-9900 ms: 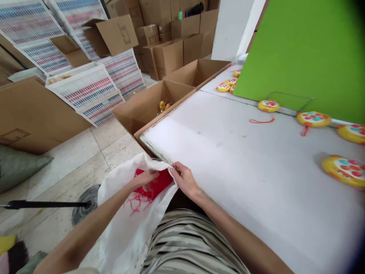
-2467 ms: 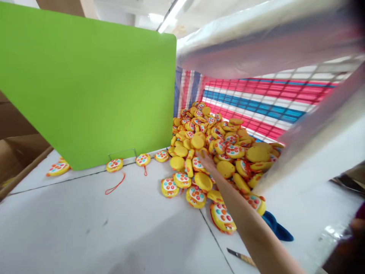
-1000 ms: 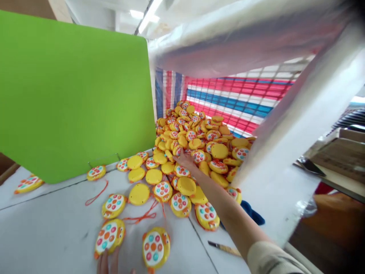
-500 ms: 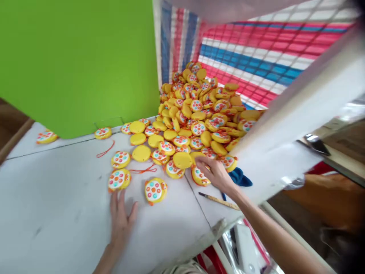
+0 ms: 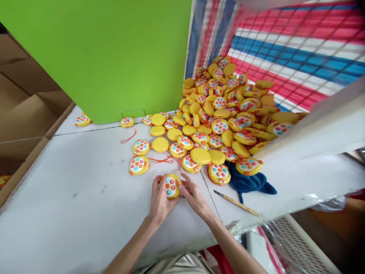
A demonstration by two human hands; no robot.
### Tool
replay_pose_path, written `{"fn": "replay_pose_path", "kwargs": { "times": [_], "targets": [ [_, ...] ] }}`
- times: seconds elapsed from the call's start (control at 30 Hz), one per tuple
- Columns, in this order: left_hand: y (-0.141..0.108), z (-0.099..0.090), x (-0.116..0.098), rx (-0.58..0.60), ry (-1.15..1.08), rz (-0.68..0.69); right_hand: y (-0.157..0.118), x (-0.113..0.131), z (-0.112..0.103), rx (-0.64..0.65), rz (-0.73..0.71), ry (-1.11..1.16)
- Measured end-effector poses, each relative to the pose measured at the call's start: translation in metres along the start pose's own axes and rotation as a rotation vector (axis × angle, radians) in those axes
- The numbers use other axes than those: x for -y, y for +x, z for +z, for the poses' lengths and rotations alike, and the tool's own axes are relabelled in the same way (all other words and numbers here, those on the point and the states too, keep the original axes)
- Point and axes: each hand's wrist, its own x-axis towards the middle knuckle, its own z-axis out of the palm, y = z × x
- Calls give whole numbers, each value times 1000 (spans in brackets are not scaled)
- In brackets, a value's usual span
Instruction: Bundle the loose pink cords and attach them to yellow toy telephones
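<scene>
Both my hands hold one yellow toy phone [image 5: 171,185] with coloured buttons, low over the white table [image 5: 71,198]. My left hand [image 5: 159,201] grips its left side; my right hand [image 5: 195,196] grips its right side. Just beyond lies a large heap of the same yellow toys [image 5: 225,106], spilling toward me, with loose ones [image 5: 138,164] and red cords [image 5: 161,160] at its edge.
A green board [image 5: 114,57] stands upright behind the table. A striped woven sack [image 5: 285,49] backs the heap. A blue cloth [image 5: 246,182] and a thin stick-like tool [image 5: 236,203] lie right of my hands. Cardboard boxes [image 5: 25,114] stand at the left.
My right hand pulled back from the heap's edge and my left hand lifted off the table; both now close on one yellow toy. The view tilted down.
</scene>
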Motion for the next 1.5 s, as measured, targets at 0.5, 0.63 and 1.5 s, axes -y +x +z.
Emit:
{"fn": "replay_pose_path", "kwargs": {
  "times": [0.5, 0.63, 1.5],
  "targets": [
    [-6, -84, 5, 132, -828, -570, -6, 47, 35, 206, 23, 405],
    [-15, -88, 4, 52, -831, -524, -12, 48, 52, 200, -59, 379],
    [-36, -128, 28, 118, -935, -512, -18, 61, 99, 217, -27, 230]
  ]
}}
